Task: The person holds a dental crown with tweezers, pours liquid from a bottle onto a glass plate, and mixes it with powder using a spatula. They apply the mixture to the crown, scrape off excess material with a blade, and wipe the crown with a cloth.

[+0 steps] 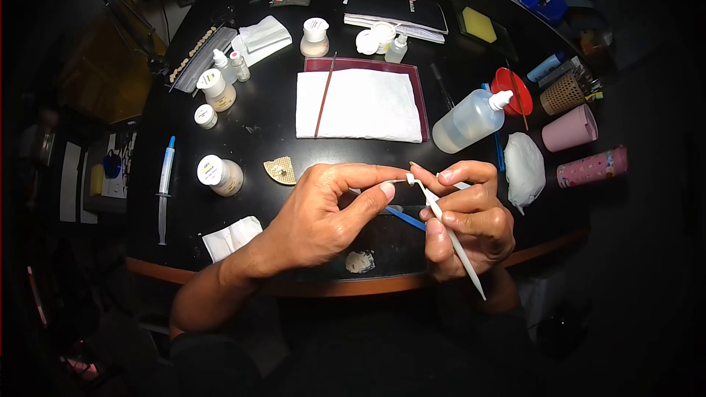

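A tiny white tooth-shaped piece (410,178) sits between my two hands, at the fingertips. My left hand (312,213) reaches in from the left, its index finger and thumb pinched around a thin, pale stem beside the piece. My right hand (471,224) grips a slim white pointed tool (456,239); the tool's bent upper end meets the small piece. Below the fingers lies a blue-handled tool (404,218), partly hidden. A honeycomb firing tray (279,170) rests on the table behind my left hand. Nearer the front edge is a pale lump (359,262).
A jar (220,175), a syringe (166,191) and a folded tissue (233,238) are at left. Behind my hands, a brush (325,95) lies on a white paper towel (368,106). At right stand a squeeze bottle (467,123), a red bowl (510,84) and pink cups.
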A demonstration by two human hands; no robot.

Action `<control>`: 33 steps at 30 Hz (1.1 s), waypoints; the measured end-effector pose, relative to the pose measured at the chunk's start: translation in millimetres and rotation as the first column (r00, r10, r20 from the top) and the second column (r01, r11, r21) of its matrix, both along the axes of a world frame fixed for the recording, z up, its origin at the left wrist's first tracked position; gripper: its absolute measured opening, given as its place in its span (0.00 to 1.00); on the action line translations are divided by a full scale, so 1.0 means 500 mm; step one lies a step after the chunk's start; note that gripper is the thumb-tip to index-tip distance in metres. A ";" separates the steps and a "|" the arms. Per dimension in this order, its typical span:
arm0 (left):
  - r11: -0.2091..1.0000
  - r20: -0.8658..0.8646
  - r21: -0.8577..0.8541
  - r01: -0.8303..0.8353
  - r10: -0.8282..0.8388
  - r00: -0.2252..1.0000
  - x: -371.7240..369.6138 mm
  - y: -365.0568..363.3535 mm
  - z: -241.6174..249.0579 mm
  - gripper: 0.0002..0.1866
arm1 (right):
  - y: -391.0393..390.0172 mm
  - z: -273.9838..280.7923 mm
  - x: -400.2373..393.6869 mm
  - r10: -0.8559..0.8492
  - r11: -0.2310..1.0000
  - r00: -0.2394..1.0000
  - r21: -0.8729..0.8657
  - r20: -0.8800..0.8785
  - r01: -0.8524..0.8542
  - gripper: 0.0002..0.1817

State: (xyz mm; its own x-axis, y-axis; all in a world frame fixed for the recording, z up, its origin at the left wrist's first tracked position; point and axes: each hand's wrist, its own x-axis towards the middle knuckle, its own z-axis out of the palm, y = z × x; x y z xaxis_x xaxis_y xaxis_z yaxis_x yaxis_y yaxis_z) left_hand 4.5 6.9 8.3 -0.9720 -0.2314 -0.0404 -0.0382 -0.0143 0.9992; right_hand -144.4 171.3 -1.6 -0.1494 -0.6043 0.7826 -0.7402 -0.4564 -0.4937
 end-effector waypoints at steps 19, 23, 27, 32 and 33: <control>1.000 0.008 -0.008 0.001 -0.001 1.000 0.001 -0.001 0.000 0.20 | -0.001 0.000 0.002 0.012 1.000 1.000 -0.004 0.013 -0.012 0.13; 1.000 0.008 -0.011 0.000 0.000 1.000 0.002 -0.001 0.001 0.20 | -0.001 0.001 0.002 0.015 1.000 1.000 -0.002 0.017 -0.015 0.13; 1.000 0.015 0.006 -0.011 0.011 1.000 0.002 -0.001 0.006 0.19 | 0.000 0.001 0.003 0.010 1.000 1.000 -0.008 0.017 -0.010 0.14; 0.999 0.017 0.019 -0.029 0.028 0.999 0.001 -0.001 0.011 0.16 | 0.001 0.001 0.005 0.004 1.000 1.000 -0.005 0.021 -0.004 0.14; 1.000 0.021 0.021 -0.022 0.021 1.000 0.001 -0.002 0.012 0.16 | 0.001 0.002 0.004 0.005 1.000 1.000 -0.002 0.019 -0.005 0.14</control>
State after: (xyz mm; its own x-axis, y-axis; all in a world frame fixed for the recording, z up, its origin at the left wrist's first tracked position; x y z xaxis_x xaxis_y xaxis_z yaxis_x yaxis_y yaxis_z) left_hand 5.2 5.9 14.1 -0.9657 -0.2512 -0.0662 -0.0588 -0.0369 0.9976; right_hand -142.2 171.8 -0.7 -0.1611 -0.6038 0.7807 -0.7282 -0.4612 -0.5070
